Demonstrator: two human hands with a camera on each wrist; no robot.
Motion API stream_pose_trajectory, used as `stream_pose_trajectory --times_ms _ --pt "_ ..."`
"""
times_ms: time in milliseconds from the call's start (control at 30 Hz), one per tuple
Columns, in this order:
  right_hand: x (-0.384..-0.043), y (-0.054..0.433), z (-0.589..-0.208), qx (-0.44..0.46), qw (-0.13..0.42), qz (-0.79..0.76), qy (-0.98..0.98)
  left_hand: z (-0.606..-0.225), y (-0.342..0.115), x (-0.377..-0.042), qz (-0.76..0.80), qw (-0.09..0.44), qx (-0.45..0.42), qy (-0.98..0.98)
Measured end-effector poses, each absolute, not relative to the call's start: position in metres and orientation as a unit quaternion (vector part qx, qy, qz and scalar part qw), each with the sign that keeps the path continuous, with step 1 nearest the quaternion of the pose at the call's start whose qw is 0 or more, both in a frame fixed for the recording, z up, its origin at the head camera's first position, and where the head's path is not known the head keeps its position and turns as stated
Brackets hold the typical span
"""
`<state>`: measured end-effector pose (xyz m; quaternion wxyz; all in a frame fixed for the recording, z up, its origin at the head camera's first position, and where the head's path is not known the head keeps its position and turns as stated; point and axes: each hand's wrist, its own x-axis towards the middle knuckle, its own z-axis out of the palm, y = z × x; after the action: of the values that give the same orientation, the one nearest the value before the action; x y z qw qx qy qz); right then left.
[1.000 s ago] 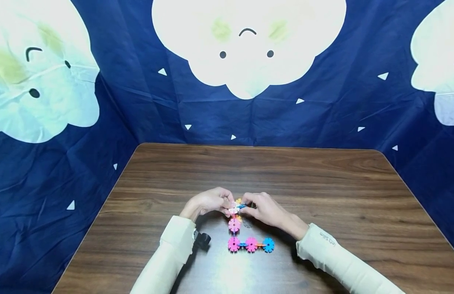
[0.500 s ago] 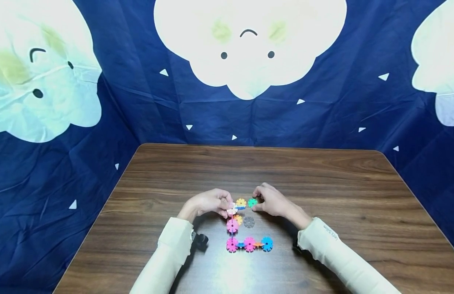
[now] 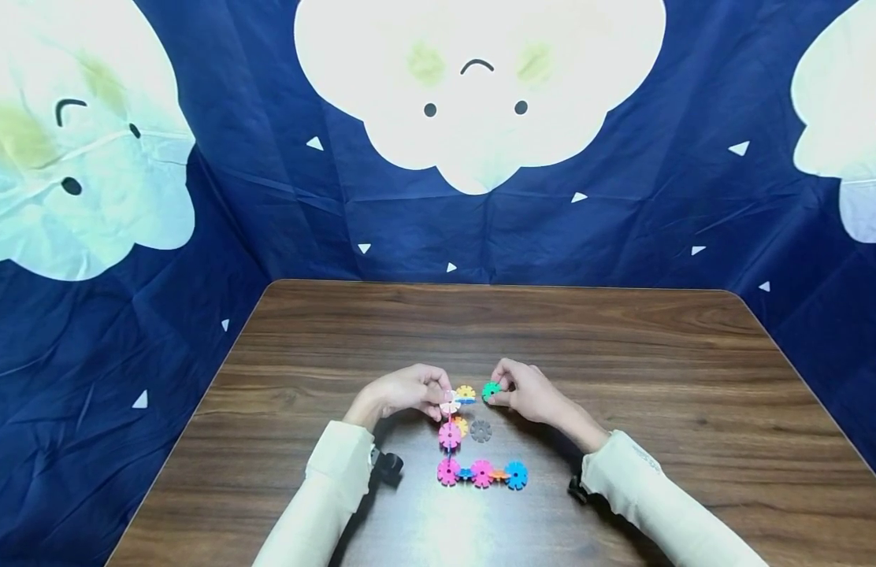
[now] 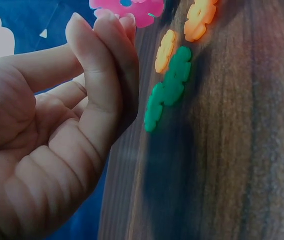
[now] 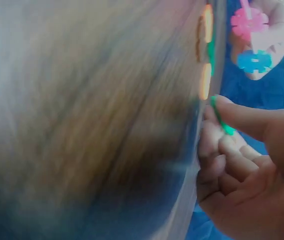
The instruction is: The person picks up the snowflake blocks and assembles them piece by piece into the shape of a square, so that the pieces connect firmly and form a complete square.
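My left hand (image 3: 408, 392) pinches the pale pink notched disc (image 3: 450, 406) at the far end of a linked chain; in the left wrist view its fingertips meet at a pink disc (image 4: 129, 9). A blue disc (image 3: 466, 401) is slotted into that end. From there the chain runs toward me through a pink disc (image 3: 449, 435), then turns right at another pink disc (image 3: 448, 472), ending in a blue disc (image 3: 516, 475). My right hand (image 3: 526, 394) pinches a separate green disc (image 3: 491, 391) between thumb and fingers, a little right of the chain.
Loose on the wood table (image 3: 587, 339) lie a yellow disc (image 3: 465, 390), an orange-yellow disc (image 3: 462, 427) partly behind the chain, and a grey disc (image 3: 481, 431). Green pieces (image 4: 176, 75) lie beside them in the left wrist view. A blue cloud-print cloth (image 3: 587, 236) hangs around the table.
My right hand has left the blue disc at the chain's far end, moved right and picked up the green disc. My left hand keeps its pinch on the pale pink disc, nearly still.
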<state>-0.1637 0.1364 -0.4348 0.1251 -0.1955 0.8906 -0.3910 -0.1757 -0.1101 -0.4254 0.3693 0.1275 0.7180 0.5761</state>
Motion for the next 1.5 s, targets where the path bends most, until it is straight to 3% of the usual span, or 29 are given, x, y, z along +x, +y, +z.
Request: stream_pose_trajectory --times_ms 267,1500 --pt "-0.154 0.138 -0.43 -0.184 0.209 -0.526 0.804 -0.427 -0.113 -0.176 0.583 0.366 0.131 0.714" --pt "-0.149 0.122 -0.43 -0.117 0.223 -0.557 0.791 -0.425 -0.112 -0.174 0.586 0.359 0.131 0.714"
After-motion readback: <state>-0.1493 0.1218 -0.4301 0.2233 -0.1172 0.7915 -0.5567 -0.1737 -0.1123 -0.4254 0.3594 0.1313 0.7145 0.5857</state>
